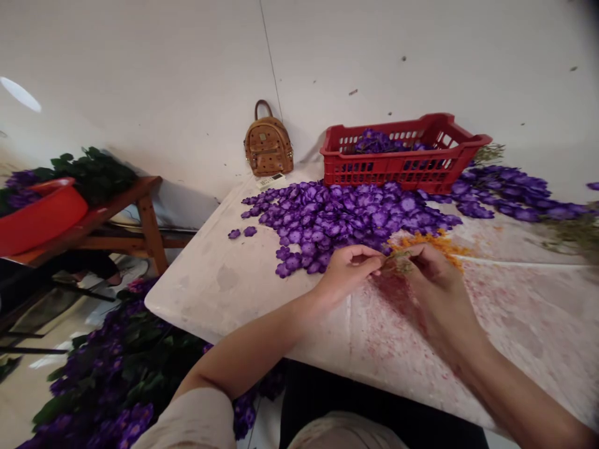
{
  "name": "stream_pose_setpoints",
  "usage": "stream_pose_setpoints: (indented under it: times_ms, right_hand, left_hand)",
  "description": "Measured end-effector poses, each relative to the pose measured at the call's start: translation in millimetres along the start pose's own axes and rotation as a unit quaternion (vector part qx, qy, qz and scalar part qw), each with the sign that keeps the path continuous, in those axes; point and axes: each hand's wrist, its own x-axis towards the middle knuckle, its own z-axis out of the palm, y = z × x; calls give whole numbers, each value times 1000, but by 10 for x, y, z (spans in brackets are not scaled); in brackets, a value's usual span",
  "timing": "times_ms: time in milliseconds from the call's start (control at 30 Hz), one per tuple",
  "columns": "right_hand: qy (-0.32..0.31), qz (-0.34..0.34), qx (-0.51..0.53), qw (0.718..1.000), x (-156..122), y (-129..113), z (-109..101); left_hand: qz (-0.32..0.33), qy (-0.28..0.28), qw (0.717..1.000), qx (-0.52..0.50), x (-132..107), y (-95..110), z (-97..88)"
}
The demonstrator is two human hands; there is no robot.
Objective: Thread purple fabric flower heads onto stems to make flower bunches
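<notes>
My left hand (349, 269) and my right hand (433, 274) meet over the white table (224, 280), both pinched on a small greenish stem piece (397, 262) held between their fingertips. Just beyond them lies a wide heap of purple fabric petals (346, 218). A small pile of orange bits (430, 242) sits right behind my right hand. The part of the stem inside my fingers is hidden.
A red plastic crate (407, 156) with purple flowers stands at the table's back. A brown backpack (268, 144) leans on the wall. More purple petals (510, 190) trail right. Finished purple bouquets (112, 374) lie on the floor left, by a wooden bench (135, 206) bearing a red basin (40, 215).
</notes>
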Motion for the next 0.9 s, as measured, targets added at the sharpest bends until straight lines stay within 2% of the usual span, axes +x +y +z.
stream_pose_setpoints:
  times_ms: [67,167,233,300,367,467,600,667,733,800,867,900]
  right_hand:
    - [-25,-52,-48,997,-20,-24,-23]
    - [-97,-134,-92,982,-66,-73,-52]
    - [-140,-141,-86,976,-97,-95,-65]
    - [-172,-116,-84,975,-120,-98,-75]
    - [-206,-96,-95,969,-137,-90,-82]
    - [-260,-75,-119,955,-155,-79,-78]
    - [-301,-29,-130,944,-169,-90,-39]
    - [-321,-13,-134,937,-170,-99,-18]
    - [-344,-1,-144,928,-171,-106,-11]
    - [-361,10,-160,919,-177,-112,-22]
    - [-358,19,-166,919,-184,-114,-47]
    - [-350,20,-161,923,-188,-110,-62]
  left_hand:
    - [-1,21,999,-27,18,-8,-10]
    - [-24,18,995,-98,38,-22,-39]
    - [-45,4,990,-137,40,-29,-60]
    - [-54,0,989,-138,30,-34,-82]
    - [-43,7,994,-98,4,-34,-107]
    - [-14,17,1000,16,-83,-25,-154]
    - [8,-5,989,150,-259,15,-282]
    - [46,5,975,219,-311,59,-446]
    - [118,66,943,304,-304,136,-736]
    - [182,164,892,379,-237,248,-1152]
    - [182,272,836,440,-132,380,-1629]
    - [171,307,810,469,-71,443,-1858]
